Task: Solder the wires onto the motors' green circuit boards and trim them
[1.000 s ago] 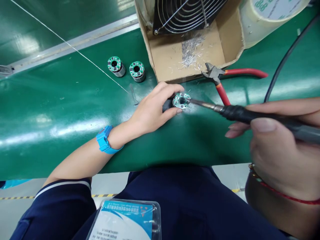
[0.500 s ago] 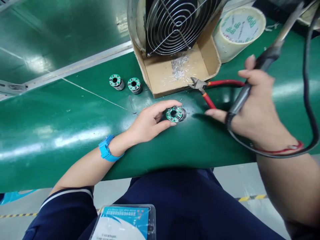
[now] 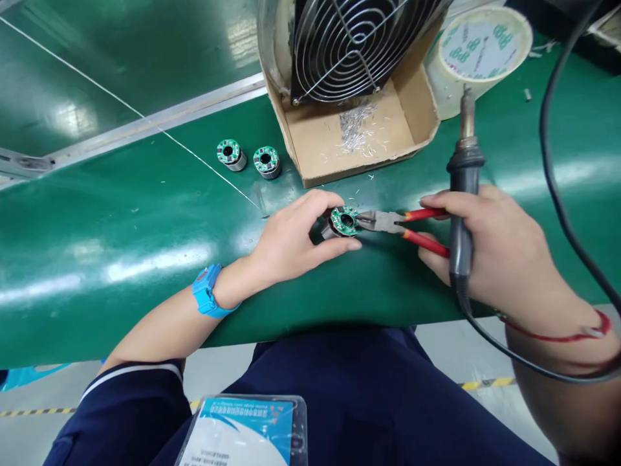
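Note:
My left hand [image 3: 295,236] is closed around a small metal cylinder topped by a ring-shaped green circuit board [image 3: 345,221], tilted on the green bench. Red-handled diagonal cutters [image 3: 385,222] are in my right hand [image 3: 504,252], their jaws close together at the board's right edge. Whether the jaws pinch anything is too small to tell. The same hand also holds a soldering iron [image 3: 464,213] with a dark handle, its metal tip pointing away from me. Two similar cylinders with circuit boards, a left one [image 3: 231,154] and a right one [image 3: 266,162], stand farther back on the bench.
A cardboard tray [image 3: 334,171] holding many thin wire clippings stands at the back, with a black fan [image 3: 356,52] behind its front part. Beside it is a wide tape roll [image 3: 446,84]. The iron's black cable [image 3: 557,188] loops down the right side.
My right hand has brought the cutters left, and their jaws have closed at the board's edge. The soldering iron has swung upright. My left hand has tilted the cylinder.

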The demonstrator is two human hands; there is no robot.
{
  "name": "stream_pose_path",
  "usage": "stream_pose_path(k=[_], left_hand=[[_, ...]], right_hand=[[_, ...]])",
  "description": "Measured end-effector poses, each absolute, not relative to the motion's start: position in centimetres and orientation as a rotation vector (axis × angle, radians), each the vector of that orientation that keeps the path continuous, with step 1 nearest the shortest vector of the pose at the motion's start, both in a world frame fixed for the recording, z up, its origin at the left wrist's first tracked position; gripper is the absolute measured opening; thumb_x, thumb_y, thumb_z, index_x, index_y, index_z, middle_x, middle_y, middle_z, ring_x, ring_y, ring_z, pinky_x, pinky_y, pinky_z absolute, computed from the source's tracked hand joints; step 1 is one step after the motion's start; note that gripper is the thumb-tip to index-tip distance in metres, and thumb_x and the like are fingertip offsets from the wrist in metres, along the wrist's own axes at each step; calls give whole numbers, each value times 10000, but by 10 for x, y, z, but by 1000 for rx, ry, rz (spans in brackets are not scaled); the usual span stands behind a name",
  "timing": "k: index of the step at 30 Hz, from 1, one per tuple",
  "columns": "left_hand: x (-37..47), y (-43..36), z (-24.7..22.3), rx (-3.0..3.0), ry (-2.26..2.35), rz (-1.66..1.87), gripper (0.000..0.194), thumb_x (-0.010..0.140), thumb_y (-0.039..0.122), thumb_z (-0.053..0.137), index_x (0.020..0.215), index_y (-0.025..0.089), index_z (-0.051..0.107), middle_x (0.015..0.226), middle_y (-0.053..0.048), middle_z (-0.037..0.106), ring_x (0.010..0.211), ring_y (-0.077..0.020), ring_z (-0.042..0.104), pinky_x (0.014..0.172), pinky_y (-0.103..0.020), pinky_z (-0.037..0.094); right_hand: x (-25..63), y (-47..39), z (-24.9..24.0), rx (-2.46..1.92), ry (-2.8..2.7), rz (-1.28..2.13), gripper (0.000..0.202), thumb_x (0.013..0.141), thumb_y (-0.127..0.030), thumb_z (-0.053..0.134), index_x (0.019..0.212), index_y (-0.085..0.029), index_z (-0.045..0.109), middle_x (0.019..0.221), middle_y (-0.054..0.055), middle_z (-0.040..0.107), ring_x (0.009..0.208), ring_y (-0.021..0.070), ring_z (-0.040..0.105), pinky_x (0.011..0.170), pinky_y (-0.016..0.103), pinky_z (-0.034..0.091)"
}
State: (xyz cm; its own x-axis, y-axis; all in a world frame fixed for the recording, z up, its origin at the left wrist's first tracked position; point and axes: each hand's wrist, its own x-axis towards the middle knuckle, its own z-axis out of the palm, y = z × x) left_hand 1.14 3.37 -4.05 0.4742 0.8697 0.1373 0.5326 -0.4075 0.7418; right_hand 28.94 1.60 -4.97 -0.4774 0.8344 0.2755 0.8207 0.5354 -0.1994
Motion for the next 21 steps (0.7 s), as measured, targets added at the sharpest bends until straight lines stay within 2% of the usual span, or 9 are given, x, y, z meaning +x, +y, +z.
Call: stream_pose_path(k=[5, 11, 14, 18, 21], left_hand=[[11, 33, -40, 2230, 1191, 683, 414, 868, 465, 732, 1128, 183, 578, 1066, -60, 694, 964, -183, 672, 728, -275, 525], [8, 33, -43, 2391, 1257, 566, 410, 896, 493, 681, 1160, 193, 591, 1068, -65, 689, 959, -201, 662, 759, -299, 523], [7, 34, -41, 2380, 1268, 630, 396, 895, 466, 691, 1156, 186, 588, 1067, -60, 690, 962, -198, 664, 771, -303, 530], [-2, 44, -33, 2305, 1325, 785, 407, 914, 504, 659, 1178, 204, 580, 1105, -69, 694, 1028, -213, 662, 778, -323, 531], [-24, 73, -32, 2217, 1508, 937, 481, 925, 617, 582, 1228, 245, 551, 1191, -78, 664, 1097, -235, 631, 785, -359, 513]], right_hand=[[287, 19, -40, -1180, -2562, 49, 468, 888, -391, 509, 1314, -200, 474, 1028, 128, 646, 816, 266, 506, 697, 404, 492], [284, 17, -34, -1128, -2593, -147, 317, 931, -427, 531, 1172, -225, 567, 760, 43, 546, 711, 216, 515, 599, 335, 435], [278, 17, -38, -1232, -2474, -229, 272, 920, -386, 583, 1120, -204, 613, 752, 30, 600, 675, 179, 545, 581, 310, 420], [270, 31, -50, -1626, -2238, -378, 390, 894, -431, 571, 1174, -163, 616, 885, 91, 675, 797, 245, 618, 643, 352, 440], [264, 44, -56, -1867, -2189, -272, 525, 856, -510, 583, 1241, -153, 589, 983, 139, 675, 891, 308, 622, 709, 399, 457]])
